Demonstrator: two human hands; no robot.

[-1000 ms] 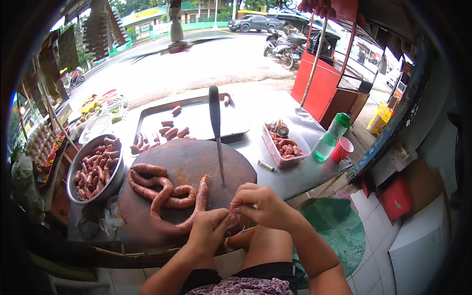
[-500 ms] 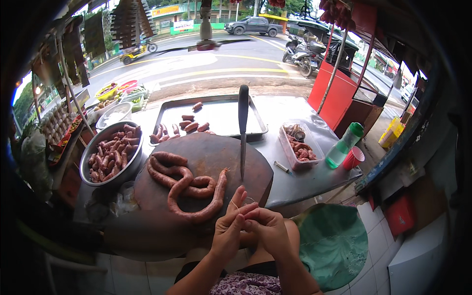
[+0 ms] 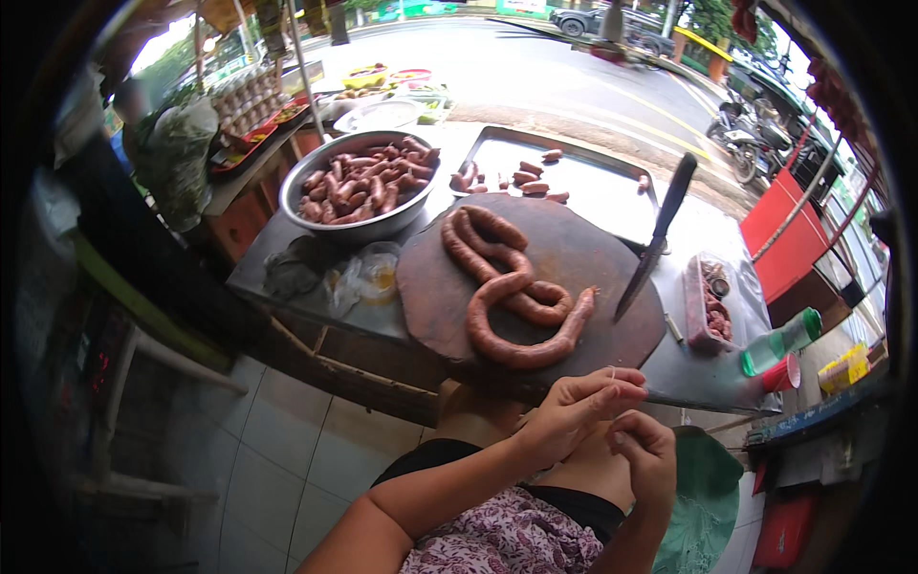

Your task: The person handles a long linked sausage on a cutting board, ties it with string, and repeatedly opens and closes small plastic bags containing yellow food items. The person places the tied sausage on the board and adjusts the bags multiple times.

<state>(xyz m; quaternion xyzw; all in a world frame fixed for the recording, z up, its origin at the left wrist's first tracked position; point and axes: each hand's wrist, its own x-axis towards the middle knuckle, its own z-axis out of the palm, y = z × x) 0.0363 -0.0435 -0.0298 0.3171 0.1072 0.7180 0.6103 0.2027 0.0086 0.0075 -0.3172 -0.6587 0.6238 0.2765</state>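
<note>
Head view.

Hands, two. Your left hand (image 3: 574, 411) and right hand (image 3: 645, 454) were raised together near your lap, just off the near rim of the board (image 3: 430, 287). Fingertips pinched on something thin between them, seemingly a string; you could not tell for certain, it was too fine to see.

Sausage (image 3: 512, 287), one long coil, lay looped on the board, untouched and within reach of your hands.

Knife (image 3: 655, 239), one, stood tip-down in the board, probably parked clear of the meat.

Bowl (image 3: 316, 182), one, metal, full of short links, too many to count.

Tray (image 3: 612, 187), one, with some seven loose pieces at its far edge.

Bottle (image 3: 779, 340), one, green, beside a red cup (image 3: 779, 373).
</note>
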